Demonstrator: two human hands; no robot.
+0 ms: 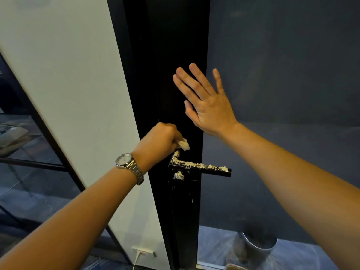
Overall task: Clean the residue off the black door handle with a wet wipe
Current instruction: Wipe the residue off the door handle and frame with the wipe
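Note:
A black lever door handle (224, 171) juts right from a black door frame (175, 55). Pale crumbly residue (196, 165) covers its top and neck, and another clump sits just below the neck. My left hand (157, 141), with a metal watch at the wrist, grips a crumpled wet wipe (184, 144) just above the handle's neck. My right hand (206, 102) lies flat with fingers spread against the door frame above the handle.
A dark glass door panel (282, 75) fills the right side. A white wall (68, 75) stands left, with a socket and white cable low down. A bin with a plastic liner (257, 244) shows behind the glass at the bottom. Glass partition at far left.

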